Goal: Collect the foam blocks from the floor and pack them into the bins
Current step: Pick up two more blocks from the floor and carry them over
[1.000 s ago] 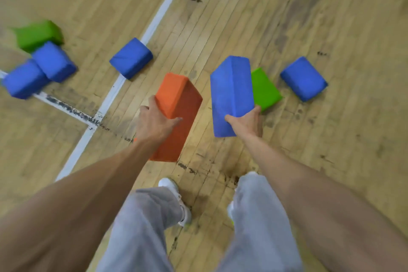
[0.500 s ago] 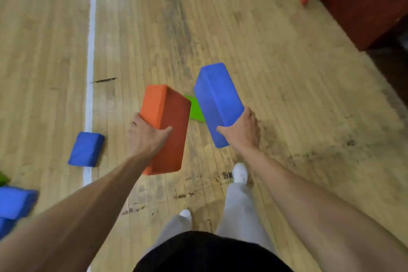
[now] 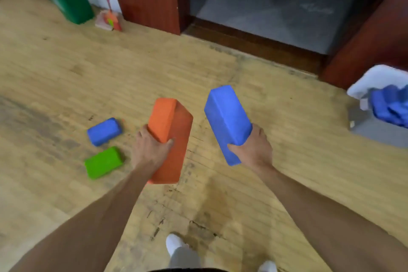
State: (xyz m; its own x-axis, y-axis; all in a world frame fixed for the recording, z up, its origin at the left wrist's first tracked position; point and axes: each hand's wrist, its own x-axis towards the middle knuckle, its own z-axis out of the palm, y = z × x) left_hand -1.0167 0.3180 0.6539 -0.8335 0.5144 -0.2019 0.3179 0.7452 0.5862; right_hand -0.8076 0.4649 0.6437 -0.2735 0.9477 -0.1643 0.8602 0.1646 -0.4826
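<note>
We're carrying one foam block per hand. L hand (image 3: 152, 152) is wrapped round the orange block (image 3: 170, 130), thumb on the near face, gripping approx mid-length. R hand (image 3: 254, 148) clamps the lower half of the blue block (image 3: 225, 117) from its right side, thumb across the near face. Both blocks are off the floor.

Key relation: the white bin (image 3: 375, 75) sits to the right of the R hand and a bit beyond it, well apart, at the frame edge, so only part of it shows. A pile of blue blocks (image 3: 390, 104) lies inside. R hand is clearly the nearer one. L hand is further off, w/ the R hand and its block between it and the bin. Our guess is blue goes in first and orange after, or we turn so both reach.

Axes: both held blocks stand roughly on end, long axis running up and away from the hands. Orange is nearly straight. Blue leans w/ its top end tipped left, i.e. away from the bin. We judge it'll need swinging right and laying down to fit beside the pile; can't tell how much room is left inside.

Not yet collected: a second blue block (image 3: 104, 131) and a green block (image 3: 103, 162) on the floor left of the L hand, near it, blue beyond green. Both lie flat w/ long axes roughly across us.
</note>
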